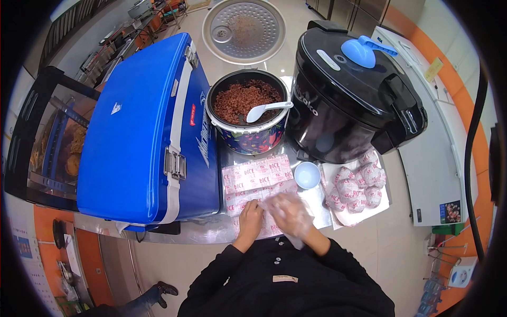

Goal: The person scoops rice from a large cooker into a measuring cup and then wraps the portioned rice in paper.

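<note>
My left hand (251, 221) is bare, and its curled fingertips pinch the edge of a clear plastic glove. That glove (295, 212) loosely covers my right hand (291, 216), which is blurred by motion; its finger pose is unclear. Beneath both hands lie printed paper wrappers (257, 174) with red lettering, in overlapping sheets on the metal table (190, 232). A small light-blue bowl (307, 175) stands just beyond my right hand. Farther right, several wrapped round bundles (352, 190) are piled on a white sheet (340, 222).
An open rice cooker (253, 136) holds reddish-brown rice (241, 97), with a white rice paddle (259, 113) across its rim. Left stands a blue cooler box (130, 130). A large black rice cooker (336, 111) carries a blue scoop (360, 51). Another person's leg (146, 297) shows lower left.
</note>
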### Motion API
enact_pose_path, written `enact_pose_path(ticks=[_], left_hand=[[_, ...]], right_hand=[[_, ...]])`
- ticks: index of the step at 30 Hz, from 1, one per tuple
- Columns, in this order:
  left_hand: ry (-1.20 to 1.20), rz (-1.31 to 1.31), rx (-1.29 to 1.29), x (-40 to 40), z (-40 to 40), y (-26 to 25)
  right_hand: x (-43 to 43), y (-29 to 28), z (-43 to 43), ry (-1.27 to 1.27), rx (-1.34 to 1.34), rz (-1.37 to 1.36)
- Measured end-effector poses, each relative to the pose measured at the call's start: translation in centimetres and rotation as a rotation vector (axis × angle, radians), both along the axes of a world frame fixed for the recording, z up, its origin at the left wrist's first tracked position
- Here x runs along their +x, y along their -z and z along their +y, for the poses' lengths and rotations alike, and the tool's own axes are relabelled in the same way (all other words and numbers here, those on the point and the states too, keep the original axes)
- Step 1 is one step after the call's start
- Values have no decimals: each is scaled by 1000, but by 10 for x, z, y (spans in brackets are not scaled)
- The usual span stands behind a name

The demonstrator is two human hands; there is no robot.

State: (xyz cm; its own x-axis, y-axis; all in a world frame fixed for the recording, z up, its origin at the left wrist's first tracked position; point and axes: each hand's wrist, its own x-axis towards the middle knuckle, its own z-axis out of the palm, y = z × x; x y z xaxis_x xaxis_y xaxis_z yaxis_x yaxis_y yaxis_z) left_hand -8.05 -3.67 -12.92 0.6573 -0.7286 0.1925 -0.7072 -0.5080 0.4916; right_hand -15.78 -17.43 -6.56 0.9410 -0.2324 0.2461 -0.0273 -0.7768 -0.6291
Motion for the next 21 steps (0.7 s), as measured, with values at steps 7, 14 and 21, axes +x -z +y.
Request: enact_pose_path(ticks=[7, 14, 21], left_hand=[[-248, 238, -294, -1, 4, -13], [-459, 203, -243, 23, 25, 27], [-387, -11, -84, 40, 15, 8]], right_hand=[[22, 95, 4, 69, -163, 239], [24, 112, 2, 190, 205, 31], [37, 100, -4, 255, 37, -30]])
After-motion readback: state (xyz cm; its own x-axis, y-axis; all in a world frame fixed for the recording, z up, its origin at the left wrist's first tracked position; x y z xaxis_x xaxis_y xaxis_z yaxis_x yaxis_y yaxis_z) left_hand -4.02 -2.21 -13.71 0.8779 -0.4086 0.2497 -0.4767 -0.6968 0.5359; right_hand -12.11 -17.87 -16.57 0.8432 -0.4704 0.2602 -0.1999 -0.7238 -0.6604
